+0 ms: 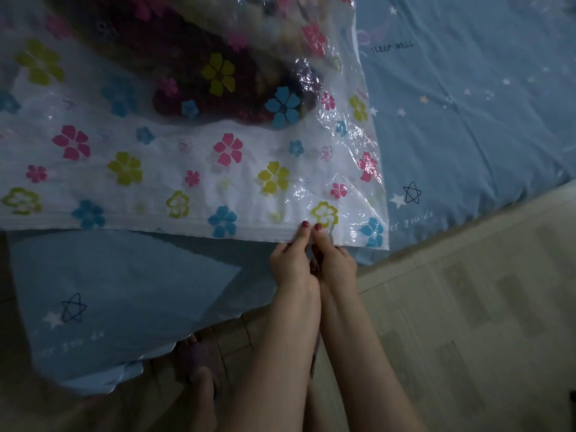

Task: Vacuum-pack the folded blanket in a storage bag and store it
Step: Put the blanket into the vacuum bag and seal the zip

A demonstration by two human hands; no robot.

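Blue bed: hands pinch storage bag seal.

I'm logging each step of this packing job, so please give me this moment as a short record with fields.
stage: closing the bag's zip edge
storage bag: clear plastic with flower print, lying on the bed sheet
blanket: dark, inside the bag
zip strip: along the bag's near edge
left hand: pinches the strip
right hand: pinches the strip, touching the left
floor: pale wood pattern
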